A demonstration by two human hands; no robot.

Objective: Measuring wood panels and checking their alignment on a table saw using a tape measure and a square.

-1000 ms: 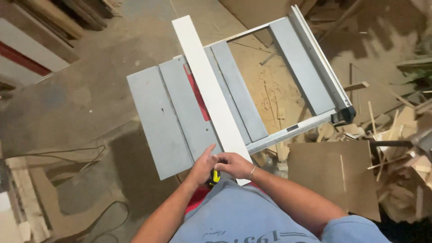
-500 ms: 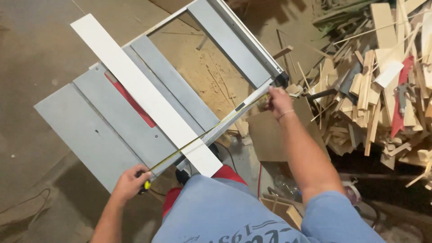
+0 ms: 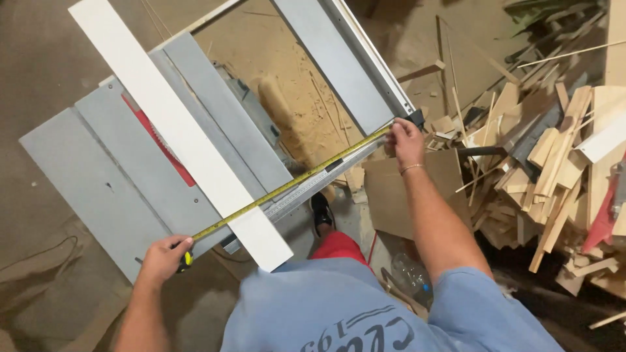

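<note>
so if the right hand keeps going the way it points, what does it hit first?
Likely the black end piece of the saw table's rail, right at the right hand's fingertips where it pins the tape. Depth is unclear.

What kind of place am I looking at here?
Most likely a woodworking shop: a table saw with a white board on it, sawdust on the floor, and a heap of wood offcuts beside it.
</note>
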